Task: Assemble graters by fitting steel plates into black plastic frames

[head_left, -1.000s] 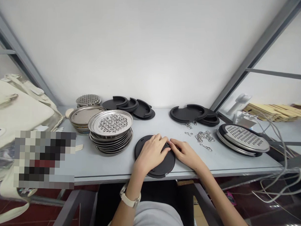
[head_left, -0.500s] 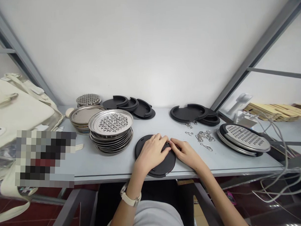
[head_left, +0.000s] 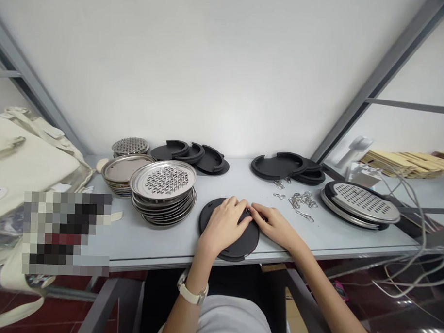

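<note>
On your left is a cream bag (head_left: 29,155). Next, metal graters (head_left: 163,203) stand in a pile on the desk (head_left: 123,241), maybe to save room. Black trays (head_left: 209,161) overlap by the wall. In front of you, a black disc (head_left: 239,242) lies near the desk's edge. Your left hand (head_left: 223,222) covers it, maybe to keep it still. Your right hand (head_left: 273,224) meets its side, by a small ring (head_left: 247,210). I can't tell if either grip is closed. Loose clips (head_left: 303,200) lie close by. Far right, a round grater (head_left: 366,200) sits in a black holder (head_left: 329,190).

Metal piece (head_left: 247,210) (perhaps a clip), mostly hidden by right hand (head_left: 273,222).
</note>
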`<state>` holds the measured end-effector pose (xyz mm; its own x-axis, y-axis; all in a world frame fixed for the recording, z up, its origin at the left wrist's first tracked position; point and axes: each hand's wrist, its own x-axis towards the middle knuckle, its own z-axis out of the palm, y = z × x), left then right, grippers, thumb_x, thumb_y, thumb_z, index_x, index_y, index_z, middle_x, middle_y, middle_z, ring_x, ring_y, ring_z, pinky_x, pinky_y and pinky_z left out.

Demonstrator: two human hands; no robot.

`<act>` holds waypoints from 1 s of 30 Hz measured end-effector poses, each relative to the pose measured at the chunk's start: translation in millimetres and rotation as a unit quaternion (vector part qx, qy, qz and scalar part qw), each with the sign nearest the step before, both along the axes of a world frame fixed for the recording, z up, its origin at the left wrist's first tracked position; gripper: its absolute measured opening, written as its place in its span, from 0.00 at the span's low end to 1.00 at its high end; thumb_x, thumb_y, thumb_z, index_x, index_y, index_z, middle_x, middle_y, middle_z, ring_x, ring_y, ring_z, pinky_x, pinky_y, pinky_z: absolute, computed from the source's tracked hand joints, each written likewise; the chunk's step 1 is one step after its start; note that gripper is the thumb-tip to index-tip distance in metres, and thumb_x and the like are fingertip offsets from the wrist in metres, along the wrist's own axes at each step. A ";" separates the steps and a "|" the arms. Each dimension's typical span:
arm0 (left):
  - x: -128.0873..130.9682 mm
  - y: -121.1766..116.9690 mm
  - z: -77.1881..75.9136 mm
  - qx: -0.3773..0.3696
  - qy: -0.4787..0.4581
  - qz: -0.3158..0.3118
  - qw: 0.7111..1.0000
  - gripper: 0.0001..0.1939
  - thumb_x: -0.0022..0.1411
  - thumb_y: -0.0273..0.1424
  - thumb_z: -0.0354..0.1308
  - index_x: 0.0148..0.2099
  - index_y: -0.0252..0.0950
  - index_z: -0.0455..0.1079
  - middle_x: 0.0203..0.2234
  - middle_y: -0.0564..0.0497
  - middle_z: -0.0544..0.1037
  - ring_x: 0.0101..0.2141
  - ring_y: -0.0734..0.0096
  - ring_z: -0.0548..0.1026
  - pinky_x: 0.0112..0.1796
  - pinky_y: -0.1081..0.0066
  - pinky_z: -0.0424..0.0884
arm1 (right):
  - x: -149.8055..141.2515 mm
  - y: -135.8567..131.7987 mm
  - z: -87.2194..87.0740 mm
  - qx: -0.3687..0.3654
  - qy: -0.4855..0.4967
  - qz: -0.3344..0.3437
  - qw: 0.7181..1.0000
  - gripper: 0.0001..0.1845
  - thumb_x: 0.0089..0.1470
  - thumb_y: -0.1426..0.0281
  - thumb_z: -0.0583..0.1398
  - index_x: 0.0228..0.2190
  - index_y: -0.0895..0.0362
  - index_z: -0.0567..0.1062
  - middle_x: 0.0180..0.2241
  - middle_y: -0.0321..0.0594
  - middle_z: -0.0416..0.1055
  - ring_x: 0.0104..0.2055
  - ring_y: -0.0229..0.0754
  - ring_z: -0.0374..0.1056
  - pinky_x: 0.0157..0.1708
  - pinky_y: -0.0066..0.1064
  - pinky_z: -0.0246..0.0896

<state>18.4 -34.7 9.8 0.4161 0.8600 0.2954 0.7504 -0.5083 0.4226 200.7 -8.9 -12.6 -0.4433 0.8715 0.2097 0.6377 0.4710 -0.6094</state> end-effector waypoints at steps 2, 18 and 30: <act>-0.1 -0.1 0.4 0.001 0.003 -0.001 1.000 0.08 0.68 0.35 0.49 0.46 0.40 0.64 0.40 0.50 0.69 0.42 0.64 0.69 0.38 0.68 0.67 | 0.1 0.0 -0.4 -0.002 -0.001 0.000 1.000 0.17 0.65 0.63 0.47 0.26 0.55 0.63 0.20 0.30 0.63 0.23 0.36 0.58 0.26 0.27 0.50; -0.7 -1.7 4.9 0.002 0.010 -0.006 1.000 0.08 0.68 0.34 0.50 0.47 0.41 0.66 0.38 0.51 0.69 0.41 0.66 0.70 0.38 0.69 0.66 | 0.5 -1.4 1.5 0.012 -0.009 0.006 1.000 0.17 0.65 0.62 0.47 0.26 0.55 0.64 0.20 0.30 0.61 0.22 0.35 0.57 0.26 0.27 0.50; -1.1 -1.7 5.0 0.006 0.003 -0.004 1.000 0.06 0.67 0.34 0.51 0.45 0.41 0.66 0.37 0.51 0.69 0.40 0.66 0.70 0.37 0.70 0.66 | 0.1 -1.1 1.1 0.021 -0.013 0.001 1.000 0.17 0.65 0.62 0.47 0.25 0.55 0.64 0.19 0.30 0.60 0.21 0.35 0.57 0.25 0.27 0.50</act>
<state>17.3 -36.4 14.8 0.4256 0.8529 0.3024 0.7484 -0.5196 0.4123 200.8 -10.1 -11.5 -0.4502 0.8614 0.2351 0.6527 0.4971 -0.5717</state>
